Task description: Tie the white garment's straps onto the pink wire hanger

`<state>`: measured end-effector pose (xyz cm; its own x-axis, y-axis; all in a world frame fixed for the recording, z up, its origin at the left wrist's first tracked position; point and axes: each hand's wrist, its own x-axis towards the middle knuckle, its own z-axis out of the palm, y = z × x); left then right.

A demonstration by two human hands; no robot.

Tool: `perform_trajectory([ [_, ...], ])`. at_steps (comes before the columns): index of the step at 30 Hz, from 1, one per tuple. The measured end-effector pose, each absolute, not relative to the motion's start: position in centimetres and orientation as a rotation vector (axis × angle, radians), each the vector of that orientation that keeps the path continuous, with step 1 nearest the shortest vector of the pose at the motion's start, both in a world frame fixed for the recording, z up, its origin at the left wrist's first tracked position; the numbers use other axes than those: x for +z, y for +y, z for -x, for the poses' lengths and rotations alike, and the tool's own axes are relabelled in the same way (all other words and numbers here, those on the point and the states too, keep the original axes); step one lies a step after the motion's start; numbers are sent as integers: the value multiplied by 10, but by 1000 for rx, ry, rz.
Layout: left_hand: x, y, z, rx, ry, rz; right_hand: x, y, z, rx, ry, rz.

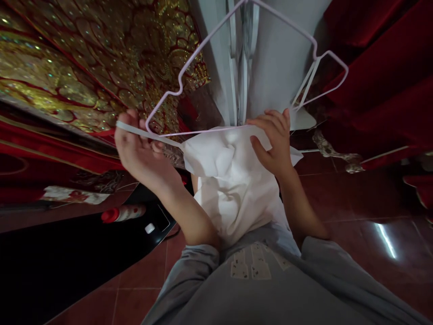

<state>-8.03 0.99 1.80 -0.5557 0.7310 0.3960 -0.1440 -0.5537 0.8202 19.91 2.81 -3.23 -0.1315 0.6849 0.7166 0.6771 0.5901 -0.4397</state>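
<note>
A pink wire hanger (199, 48) spans the upper middle. White cloth (233, 171) lies below its bottom bar, and one white strap (306, 85) is looped over the hanger's right end. Another strap (145, 133) runs from the cloth's left corner to my left hand (142, 149), lying across its curled fingers beside the hanger's left end. My right hand (274, 140) rests at the cloth's upper right, fingers spread near the bottom bar, with nothing visibly gripped.
Gold sequined red garments (111, 54) hang at the left, dark red ones (382, 85) at the right. A black tabletop (84, 257) at lower left bears a red-capped bottle (125, 213) and a small white item (149, 228). Pale panels (277, 54) stand behind the hanger.
</note>
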Motion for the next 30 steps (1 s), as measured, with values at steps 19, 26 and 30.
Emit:
perform_trajectory([
  [19, 1, 10, -14, 1822, 820, -988, -44, 29, -227, 148, -1129, 929],
  [26, 2, 8, -19, 1852, 736, -976, -38, 33, -226, 418, -1191, 1002],
  [30, 2, 7, -18, 1830, 776, -988, -29, 36, -227, 412, -1149, 980],
])
